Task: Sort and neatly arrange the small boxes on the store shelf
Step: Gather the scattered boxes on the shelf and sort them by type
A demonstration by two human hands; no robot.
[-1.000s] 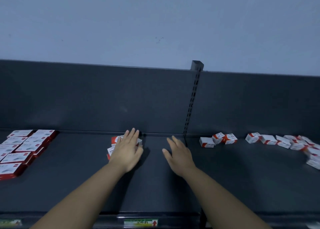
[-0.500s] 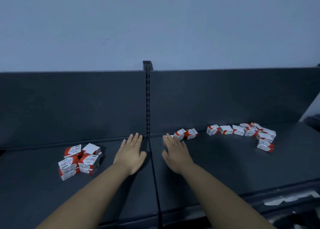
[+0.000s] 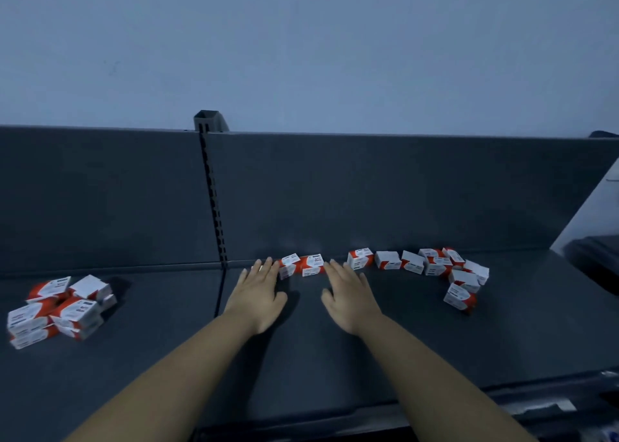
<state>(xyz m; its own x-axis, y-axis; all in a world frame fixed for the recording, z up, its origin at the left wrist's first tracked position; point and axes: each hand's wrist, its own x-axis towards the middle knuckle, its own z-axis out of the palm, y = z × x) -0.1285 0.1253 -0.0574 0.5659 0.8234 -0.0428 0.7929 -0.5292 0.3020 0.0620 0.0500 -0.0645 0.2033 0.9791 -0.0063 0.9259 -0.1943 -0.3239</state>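
Small white-and-red boxes lie on a dark grey shelf (image 3: 301, 358). Two boxes (image 3: 302, 265) sit side by side at the back, between my fingertips. A loose, curving row of several boxes (image 3: 435, 267) runs to the right along the back panel. A piled heap of boxes (image 3: 60, 309) lies at the far left. My left hand (image 3: 258, 296) is flat with straight fingers, its fingertips next to the left box of the pair. My right hand (image 3: 350, 296) is flat too, fingertips just right of the pair. Neither hand holds anything.
A slotted upright post (image 3: 212, 193) divides the dark back panel (image 3: 402, 193). A seam in the shelf runs forward from the post, just left of my left hand. The shelf's front edge (image 3: 502, 394) carries a label strip. A dark object (image 3: 596, 260) lies at the far right.
The view and both hands have shifted right along the shelf, away from the left heap. My hands now flank the pair of boxes at the back.
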